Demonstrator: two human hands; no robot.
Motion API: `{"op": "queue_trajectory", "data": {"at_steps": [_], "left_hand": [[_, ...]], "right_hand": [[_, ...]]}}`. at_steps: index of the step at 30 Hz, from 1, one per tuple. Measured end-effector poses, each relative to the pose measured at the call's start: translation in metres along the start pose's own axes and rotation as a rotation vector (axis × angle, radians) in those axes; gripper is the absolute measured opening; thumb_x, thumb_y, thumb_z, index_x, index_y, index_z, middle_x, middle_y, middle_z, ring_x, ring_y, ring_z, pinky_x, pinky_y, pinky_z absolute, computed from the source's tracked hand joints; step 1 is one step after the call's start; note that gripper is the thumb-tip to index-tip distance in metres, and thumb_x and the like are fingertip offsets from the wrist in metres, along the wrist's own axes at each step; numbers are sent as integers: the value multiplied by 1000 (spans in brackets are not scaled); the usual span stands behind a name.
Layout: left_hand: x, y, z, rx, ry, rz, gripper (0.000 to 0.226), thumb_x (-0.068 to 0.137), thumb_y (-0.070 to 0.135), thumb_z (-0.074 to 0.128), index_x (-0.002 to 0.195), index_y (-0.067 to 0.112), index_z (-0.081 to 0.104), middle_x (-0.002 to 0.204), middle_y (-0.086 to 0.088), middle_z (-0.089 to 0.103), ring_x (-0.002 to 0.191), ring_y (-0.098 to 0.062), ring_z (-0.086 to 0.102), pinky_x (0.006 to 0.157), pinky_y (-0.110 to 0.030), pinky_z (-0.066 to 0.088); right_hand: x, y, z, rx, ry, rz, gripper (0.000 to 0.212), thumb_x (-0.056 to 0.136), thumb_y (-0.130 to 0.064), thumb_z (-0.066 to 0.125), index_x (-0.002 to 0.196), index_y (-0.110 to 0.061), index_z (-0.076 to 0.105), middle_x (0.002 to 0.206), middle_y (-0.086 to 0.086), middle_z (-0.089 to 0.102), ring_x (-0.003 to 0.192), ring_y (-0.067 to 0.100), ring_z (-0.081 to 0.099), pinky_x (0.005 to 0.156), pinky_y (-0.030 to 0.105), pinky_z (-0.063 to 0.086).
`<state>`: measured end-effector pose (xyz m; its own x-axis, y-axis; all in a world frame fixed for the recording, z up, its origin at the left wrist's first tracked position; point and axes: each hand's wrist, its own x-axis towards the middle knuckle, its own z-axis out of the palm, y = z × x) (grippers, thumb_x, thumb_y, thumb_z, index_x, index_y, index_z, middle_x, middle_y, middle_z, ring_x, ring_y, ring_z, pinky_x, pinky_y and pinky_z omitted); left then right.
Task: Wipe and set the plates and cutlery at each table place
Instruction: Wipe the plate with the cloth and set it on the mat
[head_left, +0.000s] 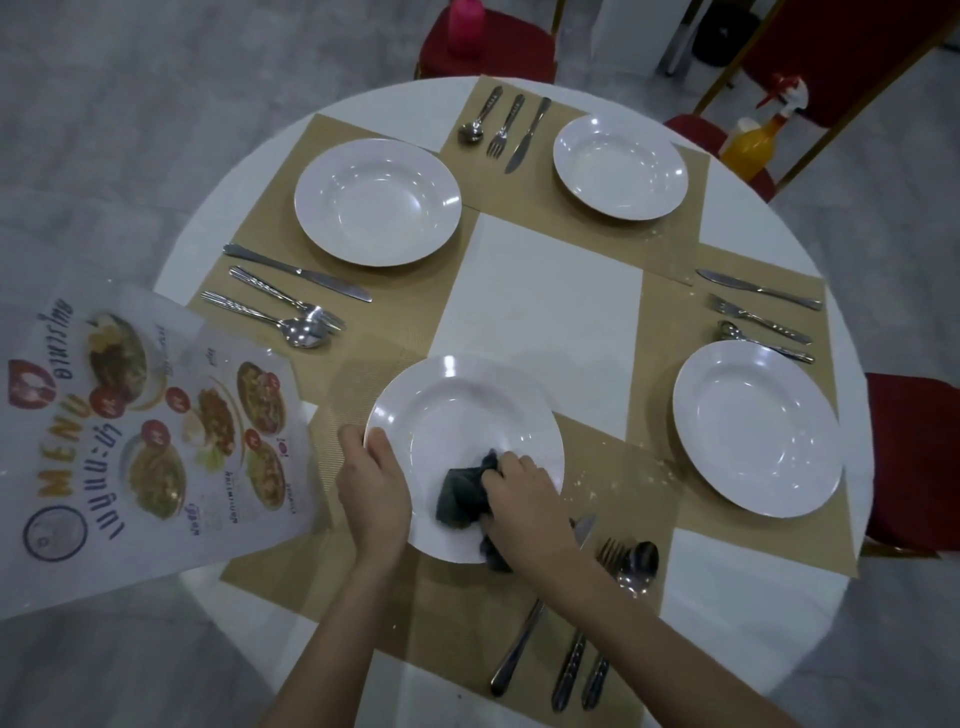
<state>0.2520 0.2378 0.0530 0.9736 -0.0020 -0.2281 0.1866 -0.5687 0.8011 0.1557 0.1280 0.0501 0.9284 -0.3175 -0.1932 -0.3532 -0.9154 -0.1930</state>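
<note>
**White plate, near place: wipe under way**

Dark cloth (462, 493) bunched under right hand (524, 488), fingers curled around it, pressed into the well of the nearest plate (462, 415). Left hand (371, 478) pinches the plate's left rim, thumb on top. Best practice, judged: keep rim braced, sweep well then rim in circles. Plate glossy, deep-welled, on tan placemat (441, 623); knife, fork, spoon (639, 564) just right.

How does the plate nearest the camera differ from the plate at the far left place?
The near plate is gripped at its rim by the left hand; the far-left plate is untouched. The right hand presses a dark cloth into the near plate; the far-left plate holds nothing. Both are white, round and deep-welled.
</note>
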Motion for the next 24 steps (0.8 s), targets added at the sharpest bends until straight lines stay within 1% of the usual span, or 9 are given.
{"op": "queue_trajectory", "data": {"at_steps": [2, 3, 5, 7, 11, 14, 19, 21, 24], "left_hand": [[0, -4, -3, -2, -34, 19, 22, 101, 24, 43, 108, 4, 44, 81, -1, 54, 70, -23, 51, 52, -29, 33], [1, -8, -5, 6, -63, 49, 23, 99, 24, 47, 112, 5, 45, 87, -1, 55, 74, -23, 53, 56, -29, 35], [4, -18, -9, 65, -121, 143, 24, 98, 24, 48, 116, 7, 47, 90, -3, 59, 77, -26, 58, 60, -31, 41], [7, -26, -13, 167, -153, 219, 26, 99, 23, 47, 120, 8, 48, 86, -7, 63, 73, -28, 60, 56, -30, 40], [9, -25, -14, 279, -158, 246, 31, 99, 23, 48, 125, 5, 50, 76, -2, 54, 62, -17, 45, 47, -17, 26], [10, -28, -12, 286, -167, 234, 34, 99, 25, 46, 128, 7, 48, 80, -10, 62, 65, -18, 46, 53, -28, 29], [9, -32, -1, 323, -128, 169, 35, 100, 32, 42, 128, 11, 45, 86, -15, 66, 74, -32, 61, 57, -30, 36], [8, -32, 2, 323, -102, 151, 35, 100, 32, 43, 127, 12, 46, 88, -15, 66, 76, -33, 62, 58, -31, 37], [7, -30, 4, 322, -68, 124, 33, 99, 32, 44, 125, 11, 47, 87, -16, 66, 75, -35, 62, 58, -32, 37]], "right_hand": [[-7, -11, 7, 100, -60, -76, 13, 74, -10, 70, 86, -7, 66, 96, 9, 58, 88, 27, 56, 75, 34, 45], [-11, -17, 8, 134, -93, -110, 13, 79, -13, 66, 91, -7, 66, 100, 9, 58, 92, 26, 54, 78, 33, 43], [-14, -23, 11, 145, -40, -189, 14, 72, -21, 75, 81, -13, 68, 88, 4, 59, 80, 21, 57, 68, 28, 44], [-11, -21, 12, 46, -25, -233, 24, 58, -26, 85, 69, -19, 66, 75, -1, 58, 67, 15, 56, 59, 23, 44], [0, -6, 4, -147, -38, -230, 28, 51, -20, 86, 68, -17, 64, 74, 2, 59, 64, 20, 55, 59, 28, 45], [21, 29, -11, -261, -20, -139, 33, 43, -15, 83, 68, -14, 61, 76, 7, 59, 64, 26, 56, 58, 34, 45], [41, 50, -25, -429, 2, -141, 26, 53, -6, 81, 63, -13, 57, 70, 7, 54, 62, 26, 52, 57, 35, 41], [36, 38, -22, -403, 24, -132, 27, 51, -2, 81, 61, -12, 58, 69, 8, 55, 61, 26, 53, 57, 35, 43], [14, 27, -9, -287, -75, -208, 25, 52, -6, 83, 64, -11, 62, 73, 8, 58, 65, 26, 56, 60, 36, 46]]}}
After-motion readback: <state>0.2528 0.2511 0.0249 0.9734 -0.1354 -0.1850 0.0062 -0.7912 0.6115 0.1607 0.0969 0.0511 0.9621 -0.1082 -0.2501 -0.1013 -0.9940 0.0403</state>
